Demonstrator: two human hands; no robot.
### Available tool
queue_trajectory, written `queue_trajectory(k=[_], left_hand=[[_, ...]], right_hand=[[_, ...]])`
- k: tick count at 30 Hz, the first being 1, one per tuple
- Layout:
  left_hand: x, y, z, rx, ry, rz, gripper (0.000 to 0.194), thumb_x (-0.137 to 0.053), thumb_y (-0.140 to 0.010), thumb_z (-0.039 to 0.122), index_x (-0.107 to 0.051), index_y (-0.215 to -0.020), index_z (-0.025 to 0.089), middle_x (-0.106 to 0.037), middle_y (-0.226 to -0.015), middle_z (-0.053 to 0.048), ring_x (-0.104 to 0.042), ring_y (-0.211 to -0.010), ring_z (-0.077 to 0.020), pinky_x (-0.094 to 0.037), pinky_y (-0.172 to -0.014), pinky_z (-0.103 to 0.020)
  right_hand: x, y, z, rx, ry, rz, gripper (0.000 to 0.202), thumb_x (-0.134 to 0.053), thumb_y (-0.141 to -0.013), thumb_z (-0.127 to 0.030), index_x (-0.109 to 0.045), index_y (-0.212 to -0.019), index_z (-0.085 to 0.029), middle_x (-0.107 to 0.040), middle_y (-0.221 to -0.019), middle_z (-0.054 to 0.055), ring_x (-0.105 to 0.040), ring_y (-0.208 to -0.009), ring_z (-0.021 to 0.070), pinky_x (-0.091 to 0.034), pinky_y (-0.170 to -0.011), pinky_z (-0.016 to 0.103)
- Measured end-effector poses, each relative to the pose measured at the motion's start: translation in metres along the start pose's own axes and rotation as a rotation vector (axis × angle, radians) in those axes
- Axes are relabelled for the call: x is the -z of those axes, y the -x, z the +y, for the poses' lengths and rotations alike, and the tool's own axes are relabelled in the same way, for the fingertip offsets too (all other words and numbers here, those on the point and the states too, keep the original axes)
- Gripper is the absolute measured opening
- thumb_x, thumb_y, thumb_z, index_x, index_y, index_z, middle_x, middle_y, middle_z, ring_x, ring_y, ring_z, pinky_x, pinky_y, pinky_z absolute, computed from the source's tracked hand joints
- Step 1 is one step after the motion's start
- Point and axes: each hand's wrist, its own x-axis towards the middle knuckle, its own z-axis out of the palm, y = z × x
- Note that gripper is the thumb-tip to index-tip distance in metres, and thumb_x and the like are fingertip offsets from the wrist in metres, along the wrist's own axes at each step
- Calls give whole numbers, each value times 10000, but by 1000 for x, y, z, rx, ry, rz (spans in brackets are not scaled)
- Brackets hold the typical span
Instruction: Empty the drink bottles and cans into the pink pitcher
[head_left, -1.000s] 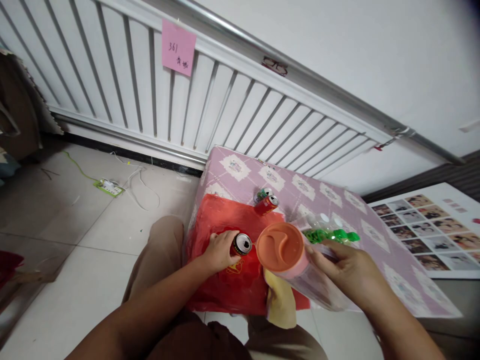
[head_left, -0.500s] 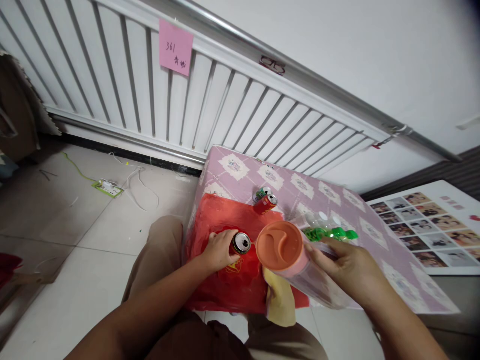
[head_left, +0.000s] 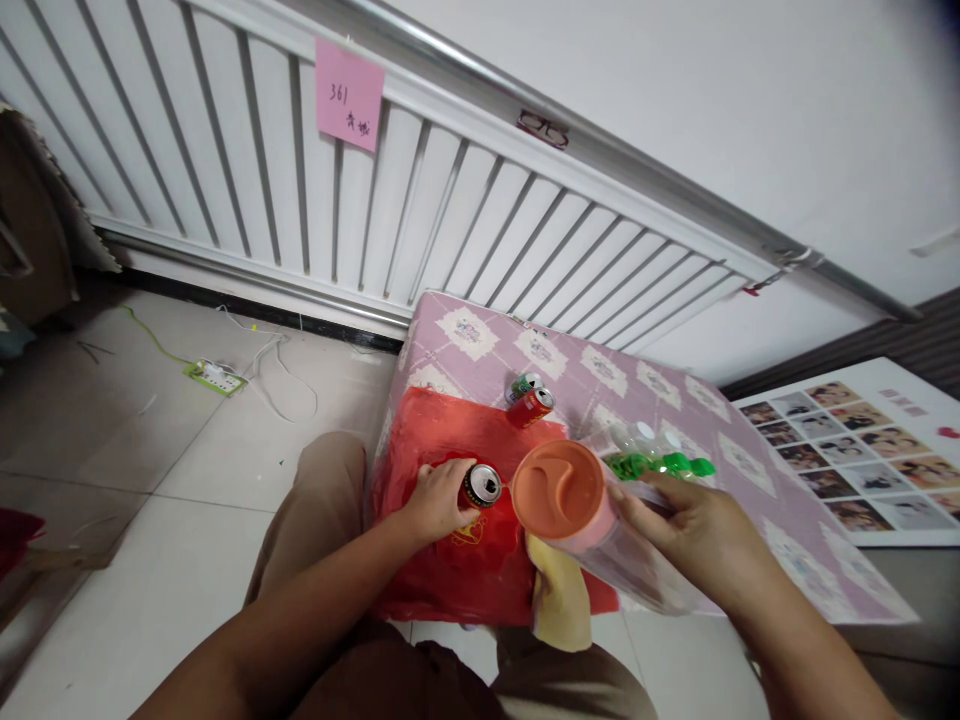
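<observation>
My left hand (head_left: 441,500) is wrapped round a dark drink can (head_left: 481,487) that stands on a red plastic sheet (head_left: 420,580); its opened top shows. In my right hand (head_left: 686,525) is the handle of a clear pitcher (head_left: 637,560) with an orange lid (head_left: 559,490). The pitcher is tilted, its lid end towards the can, and a thin orange-tinted streak shows between the lid and the can top. A yellow cloth (head_left: 561,595) hangs over the table's near edge below the pitcher.
Behind stand a red can (head_left: 531,407) and a green can (head_left: 523,386). Several clear bottles with green parts (head_left: 664,464) are beyond the pitcher on the purple patterned tablecloth (head_left: 517,345). A white radiator (head_left: 420,200) lines the wall; a power strip (head_left: 216,377) lies on the floor.
Almost nothing differs. The pitcher's lid end has shifted very slightly up and to the left; my left hand keeps its hold on the can.
</observation>
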Motion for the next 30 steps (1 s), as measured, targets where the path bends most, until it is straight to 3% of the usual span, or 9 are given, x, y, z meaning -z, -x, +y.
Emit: queue_trajectory(k=[8,15,30], left_hand=[[0,0,-1,-12,6,8,716,-772,-732,290,-456,-1370,213,-586,-1405,-105,-523,-1304,-327,-381,-1045,-506],[-1,0,-2,-13,-8,8,734,-783,-728,296,-451,-1378,212,-583,-1403,-108,-529,-1299,-333,-384,-1048,-504],[-3,0,-3,-21,-13,16,735,-774,-735,303,-445,-1387,212,-581,-1408,-109,-529,-1300,-337,-394,-1039,-512]], right_hand=[[-1,-1,-1,-12,4,-31,487,-521,-830,-654,-676,-697,-212,-673,-609,33,-593,-545,180,-430,-500,292],[-1,-3,-4,-5,5,-28,486,-523,-818,-654,-637,-627,-222,-596,-515,7,-543,-480,161,-409,-465,283],[-3,-4,-3,-18,-1,-68,482,-515,-839,-646,-670,-699,-211,-652,-580,22,-597,-543,182,-428,-502,289]])
